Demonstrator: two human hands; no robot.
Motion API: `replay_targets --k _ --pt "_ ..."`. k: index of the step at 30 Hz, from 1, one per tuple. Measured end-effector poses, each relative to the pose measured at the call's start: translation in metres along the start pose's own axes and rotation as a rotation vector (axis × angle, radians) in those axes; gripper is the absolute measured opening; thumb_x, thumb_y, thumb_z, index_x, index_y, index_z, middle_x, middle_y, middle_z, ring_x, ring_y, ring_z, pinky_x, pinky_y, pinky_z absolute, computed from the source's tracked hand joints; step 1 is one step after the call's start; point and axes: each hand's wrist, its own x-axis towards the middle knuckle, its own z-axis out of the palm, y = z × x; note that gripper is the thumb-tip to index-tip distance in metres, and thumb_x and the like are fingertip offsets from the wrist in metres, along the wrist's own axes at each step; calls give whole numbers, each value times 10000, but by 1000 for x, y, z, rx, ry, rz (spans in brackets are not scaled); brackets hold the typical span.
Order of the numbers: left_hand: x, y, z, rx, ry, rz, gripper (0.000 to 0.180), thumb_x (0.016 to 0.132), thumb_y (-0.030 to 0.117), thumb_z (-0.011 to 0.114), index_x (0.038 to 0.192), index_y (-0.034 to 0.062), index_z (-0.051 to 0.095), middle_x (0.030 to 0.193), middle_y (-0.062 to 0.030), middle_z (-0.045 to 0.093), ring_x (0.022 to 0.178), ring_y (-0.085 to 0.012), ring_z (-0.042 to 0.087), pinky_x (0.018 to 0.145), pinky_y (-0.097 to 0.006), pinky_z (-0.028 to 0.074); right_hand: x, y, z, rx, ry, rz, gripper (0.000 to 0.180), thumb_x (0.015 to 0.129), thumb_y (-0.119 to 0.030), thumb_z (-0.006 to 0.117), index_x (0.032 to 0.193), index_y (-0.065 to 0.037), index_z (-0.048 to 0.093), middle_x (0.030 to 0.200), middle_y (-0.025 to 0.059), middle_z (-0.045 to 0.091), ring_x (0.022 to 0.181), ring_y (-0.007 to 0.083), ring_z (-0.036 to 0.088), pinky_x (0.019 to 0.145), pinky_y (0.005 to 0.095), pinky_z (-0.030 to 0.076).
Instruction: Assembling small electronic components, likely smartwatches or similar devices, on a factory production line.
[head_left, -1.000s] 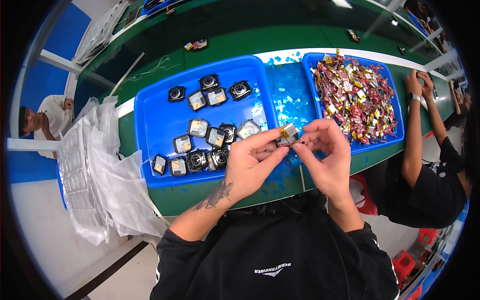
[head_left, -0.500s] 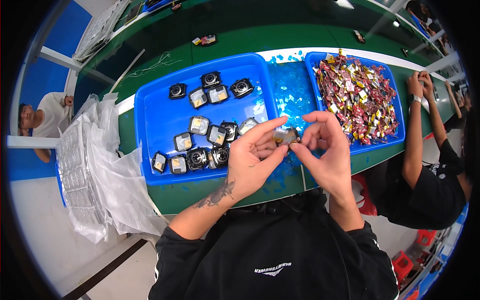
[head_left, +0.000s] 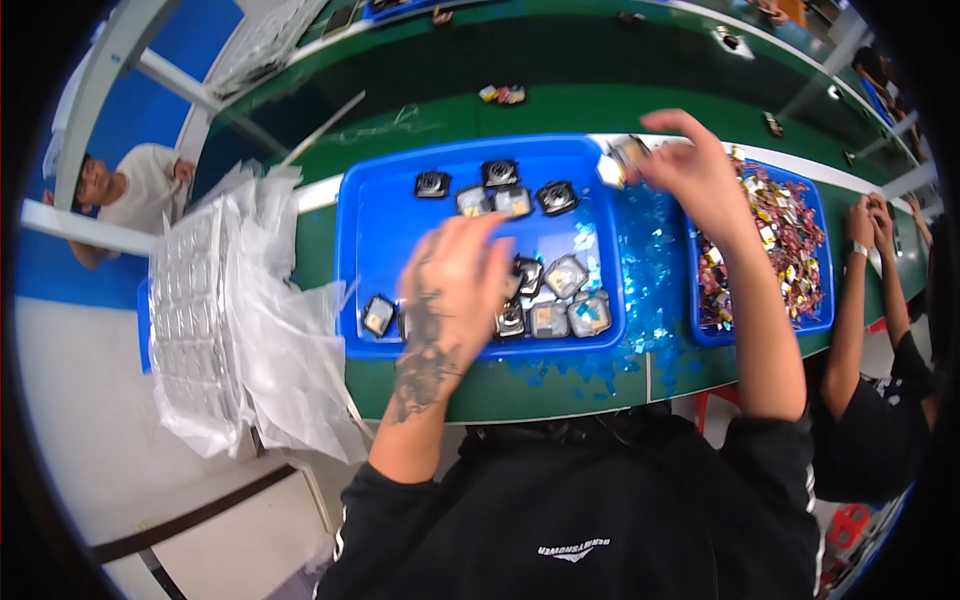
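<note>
In the large blue tray [head_left: 350, 250] lie several smartwatch cases, some with a round black sensor back up [head_left: 500, 172], others with their open grey inside up [head_left: 566, 277]. My left hand [head_left: 450, 285] is over the tray's middle, fingers blurred by motion and hiding some of the cases. Beyond the tray's far right corner, my right hand [head_left: 700, 180] is raised with its index finger stretched out. It grips a small smartwatch piece [head_left: 628, 155], dark-framed with a pale part, itself blurred.
Right of the tray, a smaller blue tray [head_left: 708, 325] holds a heap of red, yellow and silver parts. Blue film scraps [head_left: 650, 260] cover the table between. Clear plastic trays [head_left: 195, 330] stand left. Small parts [head_left: 502, 95] lie on the green belt. Co-worker's arms [head_left: 858, 270] are at right.
My hands have parted: the left has moved left over the large tray, the right up and away with a smartwatch piece. The whole view has shifted, placing the trays farther right.
</note>
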Motion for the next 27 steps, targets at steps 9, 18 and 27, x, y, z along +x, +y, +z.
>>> replay_targets --k 9,18,27 --pt "-12 -29 -2 358 -168 -100 271 755 179 745 942 35 610 965 -125 612 978 -345 536 834 -419 449 144 87 -26 -467 202 307 546 530 -179 917 976 -30 640 909 128 663 864 254 652 755 341 511" --pt "17 5 -5 -1300 -143 -482 173 950 52 548 1107 44 475 920 -102 652 806 -257 700 715 -377 600 121 70 -62 -358 278 279 424 755 -246 810 1042 11 632 859 125 658 754 206 640 649 328 518" --pt "33 9 19 -1499 -210 -566 234 970 80 522 1187 29 452 1026 -174 657 759 -221 688 675 -312 592 -23 -4 -110 -747 -52 44 118 779 -115 676 828 -8 678 726 142 673 706 269 672 666 360 515"
